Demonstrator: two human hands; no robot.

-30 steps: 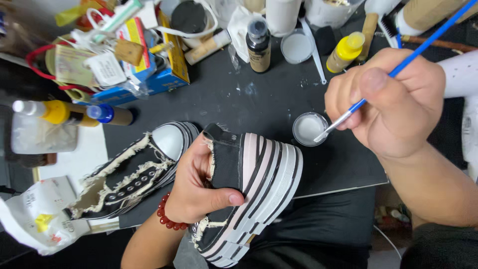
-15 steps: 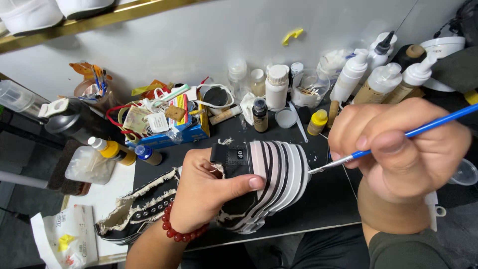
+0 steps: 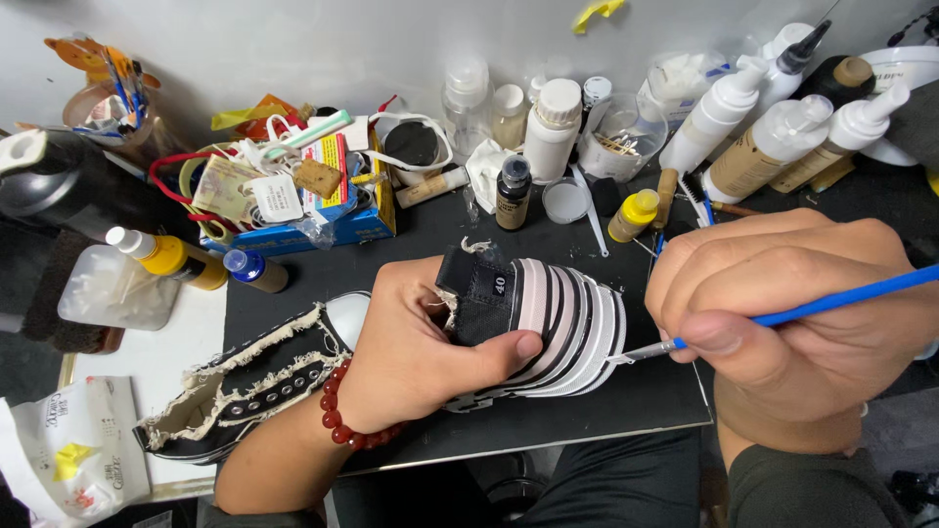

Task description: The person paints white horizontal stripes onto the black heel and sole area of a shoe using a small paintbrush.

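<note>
Gripping a striped sneaker (image 3: pixel 558 328) from the heel side, the left hand (image 3: pixel 421 357) is closed around it, with the thumb pressed on the black heel part and the fingers hidden inside or behind the shoe. The sneaker is lifted a little above the black mat (image 3: pixel 626 406), its thick sole with black and white stripes turned toward the camera. A red bead bracelet (image 3: pixel 342 416) sits on the left wrist.

The right hand (image 3: pixel 792 313) is closed on a thin blue paintbrush (image 3: pixel 782 315), held like a pen between the thumb and the fingers. The brush tip touches the right edge of the sole.

A second sneaker (image 3: pixel 245 391) with frayed white edges lies on the mat, just beside the left forearm. Behind the hands stand many bottles: a small dark bottle (image 3: pixel 512 192), a small yellow-capped bottle (image 3: pixel 633 215) and several white pump bottles (image 3: pixel 724 122). A blue box (image 3: pixel 293 210) full of small items is at the left.
</note>
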